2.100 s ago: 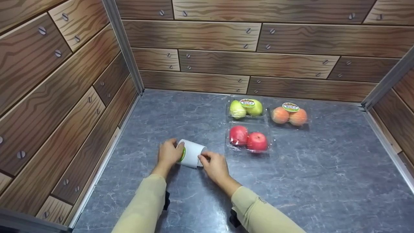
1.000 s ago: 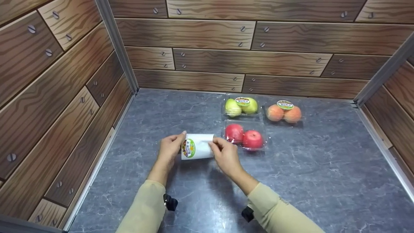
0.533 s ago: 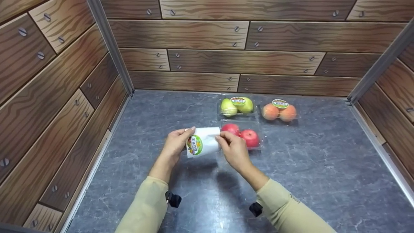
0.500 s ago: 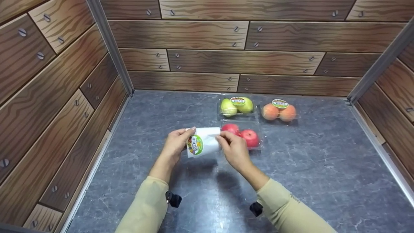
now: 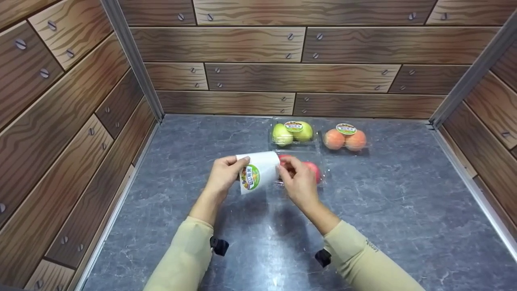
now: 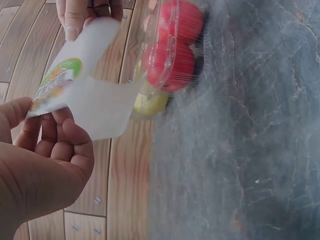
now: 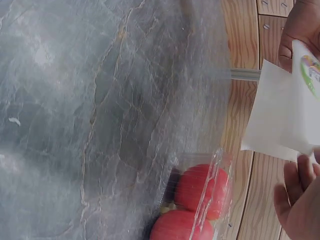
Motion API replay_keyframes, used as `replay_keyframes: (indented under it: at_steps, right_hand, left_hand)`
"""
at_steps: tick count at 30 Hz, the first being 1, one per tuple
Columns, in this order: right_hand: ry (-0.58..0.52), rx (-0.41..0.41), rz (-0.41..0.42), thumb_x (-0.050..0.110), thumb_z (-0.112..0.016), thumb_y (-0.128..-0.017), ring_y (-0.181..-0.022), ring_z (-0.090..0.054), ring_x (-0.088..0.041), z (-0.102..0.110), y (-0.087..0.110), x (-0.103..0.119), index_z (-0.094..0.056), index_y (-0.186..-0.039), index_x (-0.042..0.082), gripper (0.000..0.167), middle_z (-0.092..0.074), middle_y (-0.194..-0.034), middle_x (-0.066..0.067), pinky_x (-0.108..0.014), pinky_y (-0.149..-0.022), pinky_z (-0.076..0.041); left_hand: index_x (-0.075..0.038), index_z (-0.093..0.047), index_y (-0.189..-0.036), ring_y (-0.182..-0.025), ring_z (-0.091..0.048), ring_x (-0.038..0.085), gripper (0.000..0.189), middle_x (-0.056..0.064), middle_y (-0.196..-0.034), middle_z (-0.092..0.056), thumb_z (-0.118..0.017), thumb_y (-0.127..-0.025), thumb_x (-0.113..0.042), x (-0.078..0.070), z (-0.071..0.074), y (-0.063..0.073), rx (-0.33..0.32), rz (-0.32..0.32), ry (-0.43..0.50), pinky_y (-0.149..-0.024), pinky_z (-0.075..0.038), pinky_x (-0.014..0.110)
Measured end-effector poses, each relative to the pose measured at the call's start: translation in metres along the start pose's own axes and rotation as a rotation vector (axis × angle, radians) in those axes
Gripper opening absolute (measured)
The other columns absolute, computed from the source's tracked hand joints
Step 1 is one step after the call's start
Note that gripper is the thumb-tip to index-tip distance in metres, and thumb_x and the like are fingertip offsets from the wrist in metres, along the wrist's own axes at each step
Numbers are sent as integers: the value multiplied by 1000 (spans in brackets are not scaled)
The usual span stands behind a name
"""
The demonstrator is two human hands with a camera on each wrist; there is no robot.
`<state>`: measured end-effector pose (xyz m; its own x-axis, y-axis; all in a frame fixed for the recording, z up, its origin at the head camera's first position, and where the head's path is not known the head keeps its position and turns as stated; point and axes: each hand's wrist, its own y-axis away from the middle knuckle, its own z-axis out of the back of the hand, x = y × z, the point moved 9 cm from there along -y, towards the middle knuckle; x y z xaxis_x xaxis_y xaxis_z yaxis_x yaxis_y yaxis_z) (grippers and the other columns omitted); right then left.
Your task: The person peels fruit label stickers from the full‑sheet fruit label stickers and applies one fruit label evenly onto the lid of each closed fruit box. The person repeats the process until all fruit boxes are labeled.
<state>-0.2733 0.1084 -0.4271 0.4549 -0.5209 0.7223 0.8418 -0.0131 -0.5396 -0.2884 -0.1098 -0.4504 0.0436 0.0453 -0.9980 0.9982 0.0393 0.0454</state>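
A white sheet of sticker paper (image 5: 267, 161) is held up over the table between both hands, bent so that a loose flap (image 6: 105, 112) hangs behind it in the left wrist view. Near its left edge is an oval fruit label (image 5: 250, 178) with a green border. My left hand (image 5: 221, 174) pinches that edge between thumb and fingers. With thumb and fingertips, my right hand (image 5: 301, 184) pinches the right edge. Just behind the right hand, a clear plastic box holds two red apples (image 7: 202, 192), partly hidden by that hand in the head view.
At the back stand a clear box of two green fruits (image 5: 293, 135) and, right of it, one of two orange fruits (image 5: 345, 140), each with an oval label on top. Wood-patterned walls (image 5: 226, 76) enclose the grey marbled table (image 5: 404, 202) at the back and sides.
Both hands have raised the sheet off the table and carried it right and away from the body. Its label has turned into view, and the right hand now overlaps the apple box.
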Motion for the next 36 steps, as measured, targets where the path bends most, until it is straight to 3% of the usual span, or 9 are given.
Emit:
replay_keyframes:
  at_steps: [6, 12, 15, 19, 25, 36]
  right_hand:
    - [82, -123, 203, 7, -84, -89, -92, -73, -28, 12, -3, 24, -79, -104, 5, 16, -76, -96, -8, -45, -79, -57]
    - [79, -91, 333, 4, -86, -86, -95, -71, -30, 6, -3, 42, -80, -98, 5, 13, -76, -96, -7, -45, -87, -57]
    - [98, -79, 370, 5, -87, -85, -93, -70, -30, 2, -3, 48, -80, -96, 6, 13, -75, -94, -7, -45, -86, -57]
    - [118, -70, 388, 7, -88, -84, -93, -70, -31, -1, -3, 52, -80, -96, 7, 14, -75, -95, -8, -45, -85, -58]
    - [116, -55, 384, 9, -88, -85, -94, -70, -30, -7, -1, 52, -80, -99, 8, 15, -75, -96, -8, -45, -86, -58]
    - [135, -39, 363, 11, -87, -86, -98, -70, -29, -8, -4, 50, -81, -101, 9, 16, -75, -98, -6, -44, -89, -59]
  left_hand:
    - [3, -78, -84, -66, -64, 12, 23, 2, -73, -71, -74, -98, -14, -17, -1, -2, -34, -85, -61, -60, -54, 23]
    - [2, -73, -73, -56, -45, 10, 30, 0, -64, -61, -75, -97, -15, -28, -7, -4, -48, -164, -151, -50, -34, 22]
    - [0, -70, -69, -55, -43, 9, 33, -2, -63, -60, -75, -97, -15, -29, -11, -4, -44, -184, -168, -48, -31, 21]
    - [-5, -65, -63, -54, -39, 8, 38, -4, -61, -58, -73, -98, -16, -28, -17, -4, -23, -200, -182, -48, -28, 21]
    - [-14, -52, -57, -49, -31, 7, 47, -8, -51, -43, -71, -99, -17, -25, -21, -1, -2, -201, -189, -46, -22, 21]
    - [-18, -49, -54, -50, -32, 7, 50, -10, -51, -40, -72, -98, -17, -26, -30, -2, 9, -201, -203, -46, -23, 21]
